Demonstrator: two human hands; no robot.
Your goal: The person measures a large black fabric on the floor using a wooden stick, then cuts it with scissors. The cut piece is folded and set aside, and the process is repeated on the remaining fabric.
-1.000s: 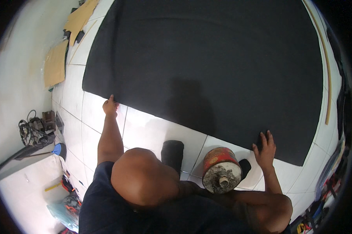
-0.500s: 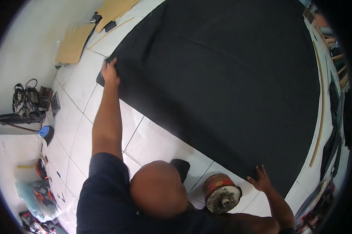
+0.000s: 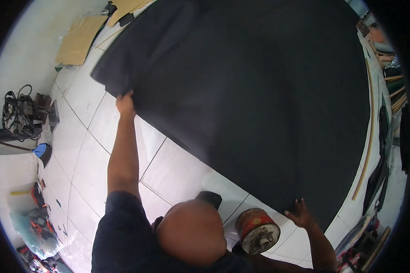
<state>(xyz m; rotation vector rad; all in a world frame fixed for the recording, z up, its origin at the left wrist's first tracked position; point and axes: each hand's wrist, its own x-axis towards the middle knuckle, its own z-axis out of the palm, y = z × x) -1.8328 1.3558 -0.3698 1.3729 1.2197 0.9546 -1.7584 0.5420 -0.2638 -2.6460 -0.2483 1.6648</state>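
Note:
A wide black sheet of material [image 3: 241,100], its exact stuff hard to tell, spreads across the floor with its near edge slanting from upper left to lower right. At that edge on the left, my left hand [image 3: 126,103] is closed, its fingers partly hidden against the material. To its upper left, the sheet's corner sticks out over the tiles. My right hand [image 3: 300,214] lies at the near edge on the right, fingers spread over the material. Just left of it is a red cylindrical can [image 3: 258,231] with a grimy pale end and a stub in its middle.
White floor tiles [image 3: 93,157] run along the left. Brown cardboard [image 3: 81,40], a tangle of black cables [image 3: 19,113], a blue-headed broom [image 3: 42,152] and a plastic bag [image 3: 34,234] line the left wall. At the right lies a long thin wooden strip [image 3: 369,127].
My left hand has come nearer along the sheet's left edge, and the corner there now reaches further out to the left. My right hand stays at about the same spot on the sheet.

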